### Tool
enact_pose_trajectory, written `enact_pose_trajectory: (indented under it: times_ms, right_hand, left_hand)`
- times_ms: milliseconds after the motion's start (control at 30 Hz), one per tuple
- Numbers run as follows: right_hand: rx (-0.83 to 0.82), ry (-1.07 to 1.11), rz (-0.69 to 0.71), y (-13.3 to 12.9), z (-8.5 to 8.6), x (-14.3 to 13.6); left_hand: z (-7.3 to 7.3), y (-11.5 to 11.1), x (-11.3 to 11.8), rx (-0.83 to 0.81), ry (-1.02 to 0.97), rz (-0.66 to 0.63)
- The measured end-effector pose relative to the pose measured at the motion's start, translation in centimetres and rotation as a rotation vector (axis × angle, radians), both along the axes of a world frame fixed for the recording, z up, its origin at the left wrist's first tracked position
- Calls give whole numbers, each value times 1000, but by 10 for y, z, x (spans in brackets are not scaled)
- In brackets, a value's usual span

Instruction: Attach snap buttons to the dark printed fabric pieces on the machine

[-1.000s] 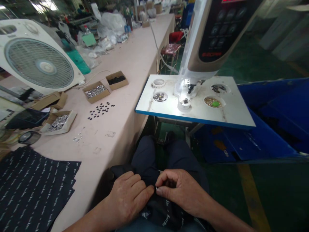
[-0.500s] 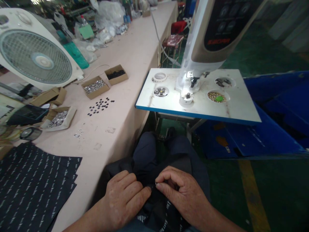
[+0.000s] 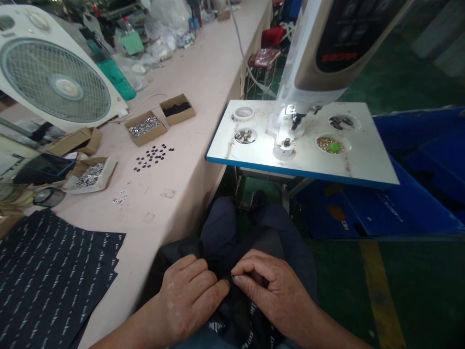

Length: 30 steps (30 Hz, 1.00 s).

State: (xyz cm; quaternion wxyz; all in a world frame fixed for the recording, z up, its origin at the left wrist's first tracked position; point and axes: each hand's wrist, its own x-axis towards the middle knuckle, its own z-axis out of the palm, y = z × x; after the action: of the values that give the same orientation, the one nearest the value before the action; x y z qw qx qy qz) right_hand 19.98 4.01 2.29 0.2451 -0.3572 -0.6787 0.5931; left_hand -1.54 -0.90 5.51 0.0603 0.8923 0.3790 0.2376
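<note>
Dark cloth with white lettering lies across my lap, bunched between both hands. My left hand is closed on this cloth, its knuckles up and its thumb side toward the right hand. Just beside it, my right hand pinches a tiny shiny piece between thumb and forefinger, right at the cloth. Its exact kind is too small to make out. The fingertips of the left hand are hidden in the folds.
Left, a table bears printed black cloth, loose dark discs, small boxes of metal parts and a fan. Ahead stands a press machine on a white board; blue bins are at right.
The right fingertips have shifted very slightly left, closer to the left thumb. The view has turned a little, so the table and machine appear moved slightly right.
</note>
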Motion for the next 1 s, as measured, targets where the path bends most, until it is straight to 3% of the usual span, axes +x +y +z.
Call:
enact_pose_trajectory:
  times_ms: [400, 767, 1000]
  right_hand:
    - [-17, -59, 65, 5, 4, 4]
    - [-349, -82, 190, 18, 9, 14]
    - [-370, -106, 134, 12, 1, 10]
  left_hand:
    - [-12, -1, 2, -142, -117, 66]
    - [-21, 5, 7, -445, -253, 222]
    - [-28, 3, 9, -442, -334, 198]
